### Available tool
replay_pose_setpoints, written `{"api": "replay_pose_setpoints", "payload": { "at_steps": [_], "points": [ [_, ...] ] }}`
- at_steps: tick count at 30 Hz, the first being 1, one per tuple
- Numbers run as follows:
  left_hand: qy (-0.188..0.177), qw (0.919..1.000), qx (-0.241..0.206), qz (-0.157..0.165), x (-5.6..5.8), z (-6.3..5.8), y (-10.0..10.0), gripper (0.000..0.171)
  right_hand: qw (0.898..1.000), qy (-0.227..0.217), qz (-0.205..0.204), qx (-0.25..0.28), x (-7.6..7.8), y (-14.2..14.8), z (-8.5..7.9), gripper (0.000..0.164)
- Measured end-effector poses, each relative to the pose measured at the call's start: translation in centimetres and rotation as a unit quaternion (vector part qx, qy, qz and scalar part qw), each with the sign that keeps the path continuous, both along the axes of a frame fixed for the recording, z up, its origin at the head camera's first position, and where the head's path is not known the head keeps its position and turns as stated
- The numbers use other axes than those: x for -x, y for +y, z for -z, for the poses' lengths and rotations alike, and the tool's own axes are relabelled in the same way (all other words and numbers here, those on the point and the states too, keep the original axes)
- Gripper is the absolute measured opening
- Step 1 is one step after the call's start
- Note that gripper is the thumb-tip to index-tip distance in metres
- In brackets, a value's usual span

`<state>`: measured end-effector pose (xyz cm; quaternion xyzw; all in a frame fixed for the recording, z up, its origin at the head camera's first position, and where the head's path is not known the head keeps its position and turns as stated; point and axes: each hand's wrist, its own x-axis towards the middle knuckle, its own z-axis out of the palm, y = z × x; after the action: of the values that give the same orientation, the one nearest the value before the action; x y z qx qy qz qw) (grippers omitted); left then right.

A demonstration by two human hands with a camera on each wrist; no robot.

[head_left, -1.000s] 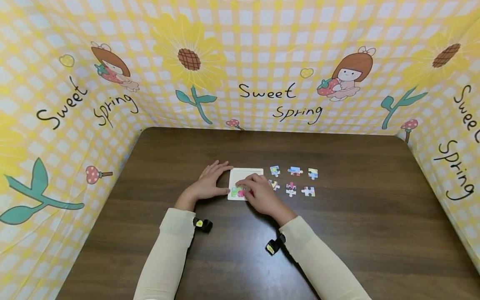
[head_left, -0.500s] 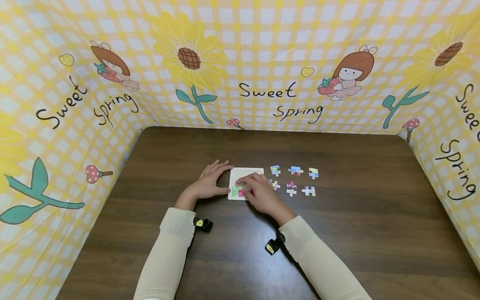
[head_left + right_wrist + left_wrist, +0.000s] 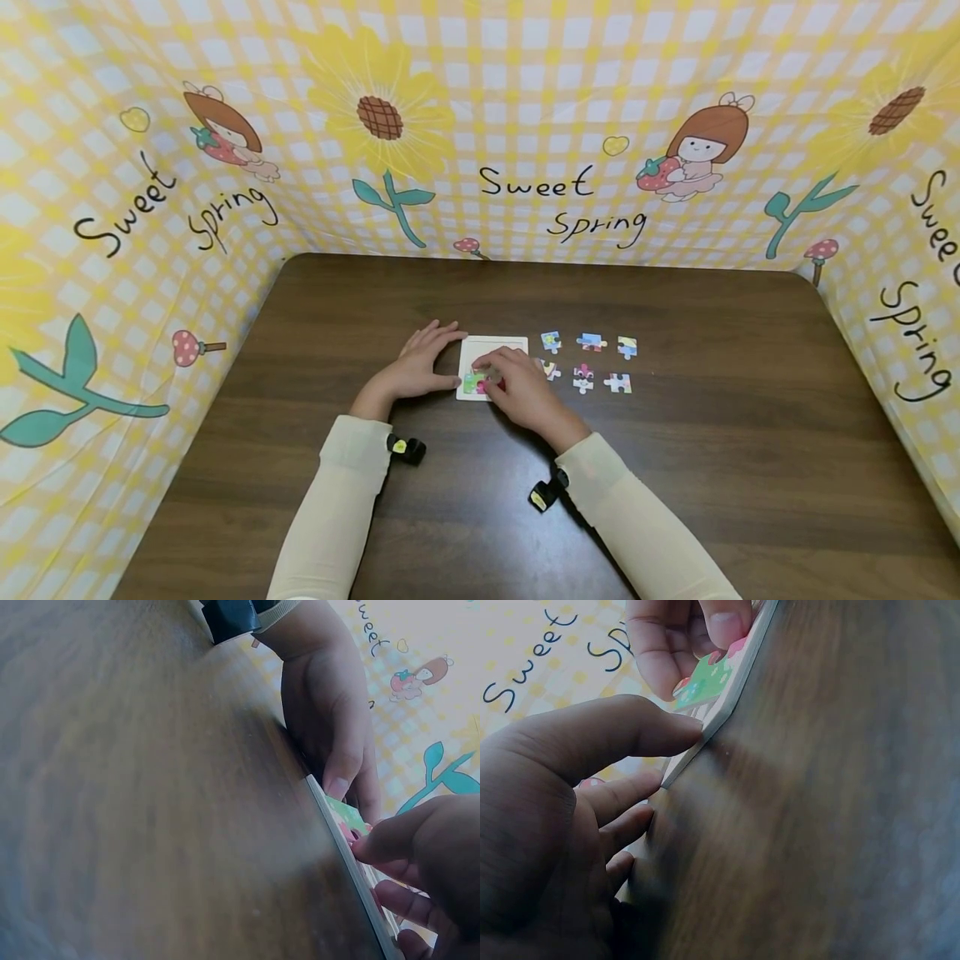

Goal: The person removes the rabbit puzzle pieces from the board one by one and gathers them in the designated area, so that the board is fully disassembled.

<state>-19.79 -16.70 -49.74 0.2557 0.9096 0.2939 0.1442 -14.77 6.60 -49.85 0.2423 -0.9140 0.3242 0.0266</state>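
A small white puzzle tray (image 3: 492,339) lies on the table, a green and pink section of jigsaw (image 3: 472,383) in its near left corner. My left hand (image 3: 416,368) rests at the tray's left side, thumb tip on the near corner and fingers spread toward the far one. Over the tray, my right hand (image 3: 525,390) pinches a jigsaw piece at the right of the green section, mostly hidden by the fingers. In the left wrist view, its thumb (image 3: 727,628) presses down by a pink patch next to the green piece (image 3: 701,682).
Several loose jigsaw pieces lie in two rows right of the tray, among them a blue and red piece (image 3: 591,342) and a pink and white piece (image 3: 582,378). A yellow checked cloth (image 3: 525,100) surrounds the brown table (image 3: 712,467) at the back and sides.
Hands and tray stay almost in place. My right wrist has shifted very slightly left, with its fingers still at the same spot in the tray.
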Motion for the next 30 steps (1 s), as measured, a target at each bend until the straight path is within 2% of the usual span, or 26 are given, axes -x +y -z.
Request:
{"api": "replay_pose_setpoints", "payload": {
  "at_steps": [8, 30],
  "points": [
    [0.002, 1.0000, -0.001, 0.000, -0.03, -0.03, 0.06, 0.076, 1.000, 0.017, 0.009, -0.017, 0.08, -0.11, 0.19, 0.026],
    [0.001, 1.0000, 0.002, 0.001, -0.06, 0.01, -0.09, 0.075, 0.999, 0.027, 0.018, -0.030, 0.06, -0.12, 0.12, 0.020]
  ]
}}
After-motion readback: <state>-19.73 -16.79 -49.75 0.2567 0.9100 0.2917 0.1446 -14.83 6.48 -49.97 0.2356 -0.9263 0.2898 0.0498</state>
